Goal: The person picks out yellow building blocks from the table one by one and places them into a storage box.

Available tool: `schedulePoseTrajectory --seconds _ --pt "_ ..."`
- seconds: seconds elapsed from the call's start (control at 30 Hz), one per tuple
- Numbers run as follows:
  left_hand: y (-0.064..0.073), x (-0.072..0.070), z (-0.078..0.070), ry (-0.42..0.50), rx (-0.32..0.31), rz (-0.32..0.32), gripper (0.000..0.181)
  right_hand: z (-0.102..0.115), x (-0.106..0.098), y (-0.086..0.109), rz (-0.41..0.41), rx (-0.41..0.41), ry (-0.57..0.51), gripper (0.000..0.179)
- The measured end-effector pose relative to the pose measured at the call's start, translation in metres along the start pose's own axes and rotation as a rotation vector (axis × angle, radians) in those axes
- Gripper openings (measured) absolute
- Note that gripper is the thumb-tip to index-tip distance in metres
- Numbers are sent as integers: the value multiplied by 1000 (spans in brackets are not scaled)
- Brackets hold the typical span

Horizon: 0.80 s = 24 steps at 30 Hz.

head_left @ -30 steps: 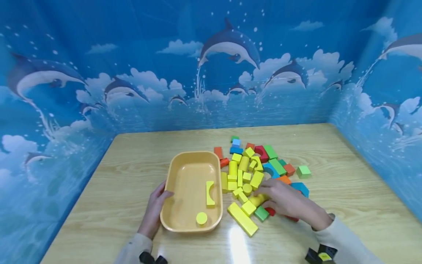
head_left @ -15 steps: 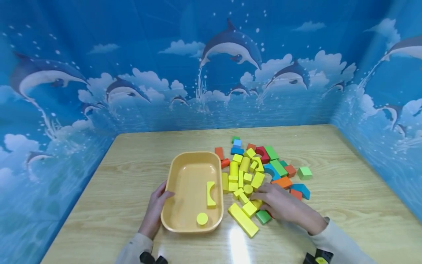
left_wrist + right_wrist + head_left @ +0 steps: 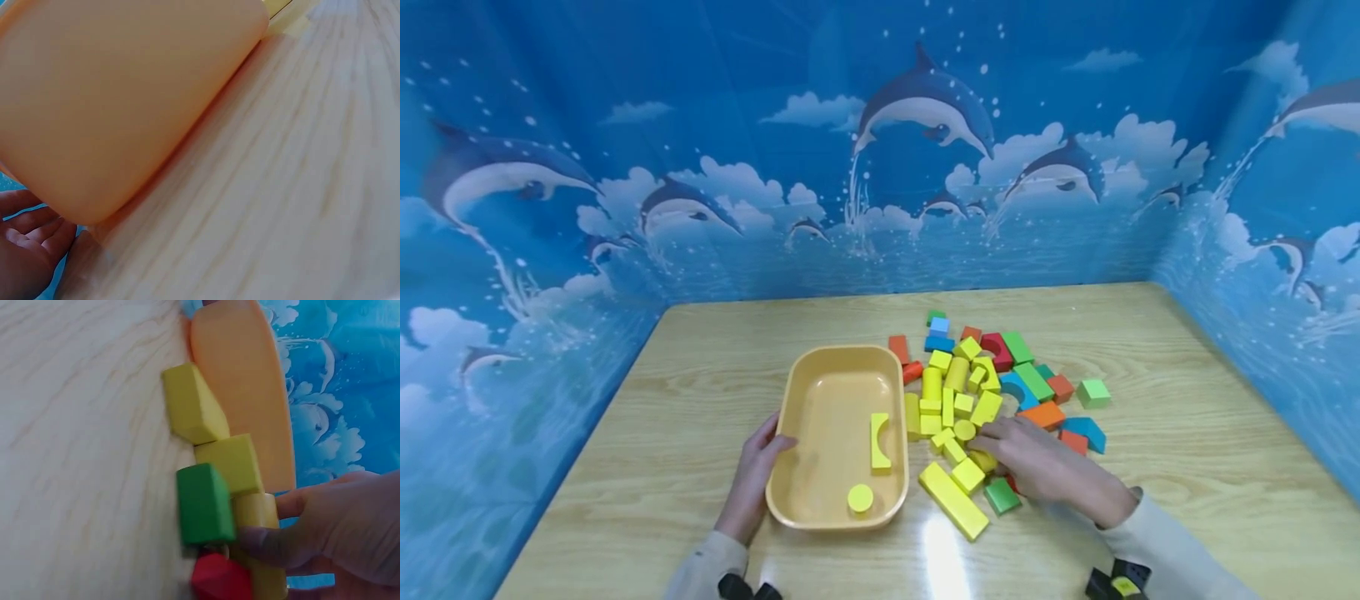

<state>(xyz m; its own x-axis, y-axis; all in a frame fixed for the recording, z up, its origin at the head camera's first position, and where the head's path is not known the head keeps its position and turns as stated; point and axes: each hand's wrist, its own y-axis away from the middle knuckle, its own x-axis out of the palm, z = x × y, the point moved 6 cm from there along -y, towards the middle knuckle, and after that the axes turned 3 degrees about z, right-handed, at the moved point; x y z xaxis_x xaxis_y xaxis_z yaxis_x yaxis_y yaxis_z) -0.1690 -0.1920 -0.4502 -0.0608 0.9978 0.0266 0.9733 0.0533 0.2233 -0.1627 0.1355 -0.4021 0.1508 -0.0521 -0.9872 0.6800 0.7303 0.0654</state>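
Observation:
A tan plastic tray sits on the table; my left hand grips its left rim, thumb over the edge and fingers along the outer wall. Inside lie a yellow arch block and a yellow round block. To the tray's right, my right hand pinches a yellow cylinder block between thumb and fingers, low in the pile. Beside the cylinder are a yellow cube, a green block and a red block, the last mostly hidden from the head view.
Several yellow blocks cluster right of the tray, with a long yellow block nearest the front. Around them lie red, blue, green and orange blocks. A dolphin-print curtain stands behind the wooden table and along both sides.
My right hand has moved slightly left over the yellow cylinder, uncovering orange and red blocks behind it. The green block beside it has shifted a little. My left hand and the tray stay put.

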Motion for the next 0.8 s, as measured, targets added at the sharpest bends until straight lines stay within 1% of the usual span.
schedulePoseTrajectory --seconds 0.13,0.23,0.4,0.47,0.6,0.7,0.8 --pt "0 -1 0 -1 1 -6 60 10 -16 -8 -55 -56 53 40" --pt "1 -1 0 -2 3 -3 60 23 -30 -19 -92 -100 70 43" --pt "1 -1 -1 -5 1 5 60 53 -45 -49 -95 -181 54 55" --pt "1 -1 -1 -3 0 7 60 65 -48 -64 -99 -217 69 54" --pt "2 -1 -1 -1 -4 6 61 91 -43 -91 -93 -291 151 46" --pt "2 -1 0 -2 -4 2 60 110 -32 -106 -58 -335 204 37" --pt "1 -1 0 3 -9 -2 58 123 -17 -117 -16 -362 216 33"
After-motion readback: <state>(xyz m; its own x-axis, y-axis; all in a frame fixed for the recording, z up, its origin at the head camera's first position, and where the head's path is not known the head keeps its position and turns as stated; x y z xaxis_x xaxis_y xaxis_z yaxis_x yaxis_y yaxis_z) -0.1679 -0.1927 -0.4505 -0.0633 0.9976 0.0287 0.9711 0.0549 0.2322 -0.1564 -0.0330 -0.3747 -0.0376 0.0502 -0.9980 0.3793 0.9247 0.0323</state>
